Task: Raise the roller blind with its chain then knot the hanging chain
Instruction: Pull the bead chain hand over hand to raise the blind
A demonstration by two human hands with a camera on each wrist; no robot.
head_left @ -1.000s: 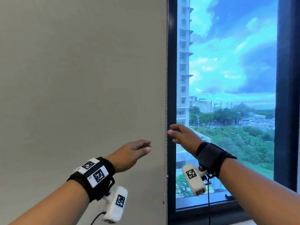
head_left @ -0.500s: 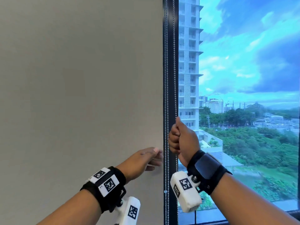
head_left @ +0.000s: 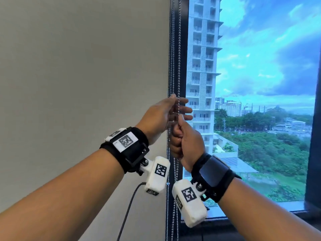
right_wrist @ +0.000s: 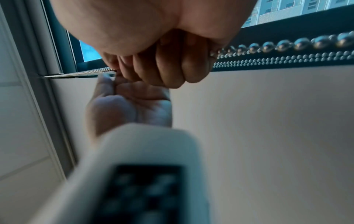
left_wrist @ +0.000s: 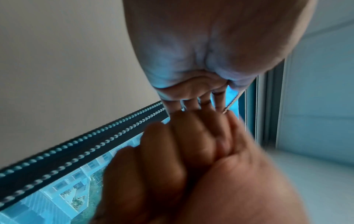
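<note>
The grey roller blind [head_left: 83,84] covers the left pane down past the bottom of the head view. Its metal bead chain [head_left: 178,49] hangs in several strands along the dark window frame [head_left: 183,66]. My right hand [head_left: 179,138] is a fist gripping the chain, thumb on top; in the right wrist view the beads [right_wrist: 287,44] run out of the curled fingers [right_wrist: 168,63]. My left hand [head_left: 175,108] is just above the fist, fingers straight behind a chain strand, thumb up beside it. The left wrist view shows its fingers [left_wrist: 191,101] over the right fist [left_wrist: 182,144].
The uncovered pane [head_left: 260,84] on the right shows a tall building and trees. The window sill [head_left: 295,211] runs below it. A dark frame post [head_left: 314,136] is at the far right. A black cable [head_left: 128,211] hangs from my left wrist camera.
My left hand has moved up and right from the blind's edge to the chain, just above the right fist. The right hand went from open near the chain to gripping it.
</note>
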